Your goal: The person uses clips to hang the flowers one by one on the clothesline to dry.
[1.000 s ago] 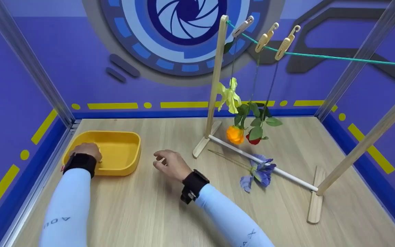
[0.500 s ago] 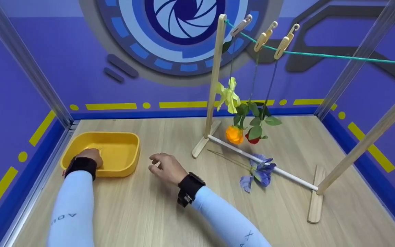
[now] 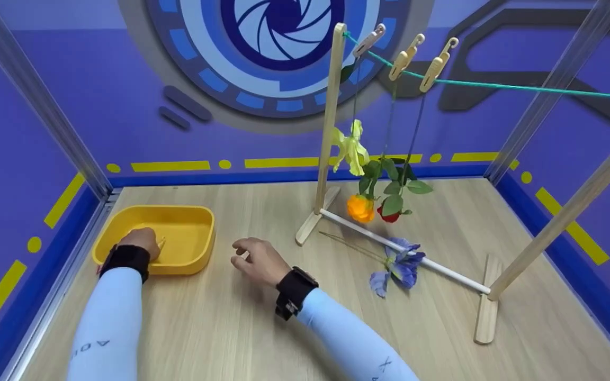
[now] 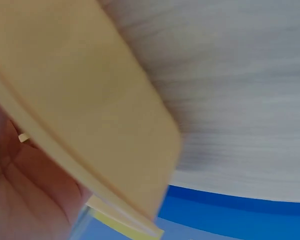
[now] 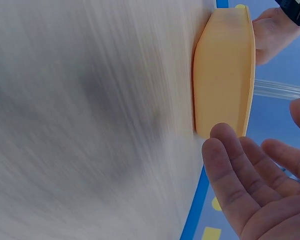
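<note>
My left hand reaches down into the yellow tray, its fingers mostly hidden. Beside its thumb side pokes out a small pale-yellow clothespin, only partly seen. In the left wrist view, a pale tip shows by the palm, behind the tray's wall. My right hand hovers above the table to the right of the tray, fingers loosely bent and holding nothing. The right wrist view has its fingers spread loosely, overlapping the tray's end.
A wooden stand carries a green cord. Clothespins on it hang a yellow-green flower, an orange flower and a red rose. A purple flower lies by the white crossbar.
My left hand has shifted slightly right and lower inside the tray, and the pale-yellow piece shows farther right. My right hand has drifted slightly left, staying loosely bent.
</note>
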Demonstrator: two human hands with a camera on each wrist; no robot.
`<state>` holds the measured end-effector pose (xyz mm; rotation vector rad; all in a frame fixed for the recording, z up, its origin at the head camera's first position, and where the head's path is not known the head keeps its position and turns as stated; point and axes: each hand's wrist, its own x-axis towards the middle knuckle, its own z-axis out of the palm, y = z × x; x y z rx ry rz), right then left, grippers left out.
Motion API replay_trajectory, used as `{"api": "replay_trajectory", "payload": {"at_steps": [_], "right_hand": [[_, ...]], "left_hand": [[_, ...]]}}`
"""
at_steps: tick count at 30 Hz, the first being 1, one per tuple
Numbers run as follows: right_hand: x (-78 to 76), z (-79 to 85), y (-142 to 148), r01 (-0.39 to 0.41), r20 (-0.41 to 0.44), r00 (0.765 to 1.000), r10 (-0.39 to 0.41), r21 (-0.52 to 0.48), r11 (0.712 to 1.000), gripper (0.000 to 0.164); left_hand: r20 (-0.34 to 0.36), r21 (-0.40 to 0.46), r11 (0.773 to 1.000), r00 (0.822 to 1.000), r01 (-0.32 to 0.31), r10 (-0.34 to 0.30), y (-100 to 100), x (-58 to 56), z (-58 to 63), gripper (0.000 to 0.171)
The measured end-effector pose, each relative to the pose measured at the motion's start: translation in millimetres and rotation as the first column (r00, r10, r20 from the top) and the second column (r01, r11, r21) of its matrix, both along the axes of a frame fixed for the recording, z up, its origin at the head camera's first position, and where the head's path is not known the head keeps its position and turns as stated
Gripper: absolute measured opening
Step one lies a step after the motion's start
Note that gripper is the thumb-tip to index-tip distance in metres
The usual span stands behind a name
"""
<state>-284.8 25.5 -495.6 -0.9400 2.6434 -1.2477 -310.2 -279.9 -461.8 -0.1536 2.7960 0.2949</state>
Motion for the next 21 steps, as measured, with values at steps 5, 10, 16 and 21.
{"api": "replay_trajectory", "payload": {"at_steps": [5, 10, 16, 21], "right_hand": [[2.3, -5.9, 3.0, 0.019, 0.012, 1.000, -0.018, -0.025, 1.000, 0.032], [3.3, -12.7, 6.8, 0.021, 0.017, 1.000, -0.021, -0.043, 0.999, 0.031], [4.1, -16.4, 20.4, 0.030, 0.058, 0.998, -0.026, -0.074, 0.997, 0.032], [3.6, -18.3, 31.7, 0.040, 0.045, 0.998, -0.036, -0.100, 0.994, 0.032]], "left_hand": [[0.006, 0.065, 0.998, 1.000, 0.001, -0.001, 11.0, -1.0, 8.9, 0.019], [-0.058, 0.128, 0.992, 0.998, -0.016, 0.024, 19.6, 3.7, 20.4, 0.022], [-0.160, 0.212, 0.977, 0.986, -0.019, 0.054, 40.4, 12.2, 34.4, 0.020], [-0.269, 0.228, 0.972, 0.963, 0.059, 0.005, 65.2, 21.3, 42.3, 0.017]]}}
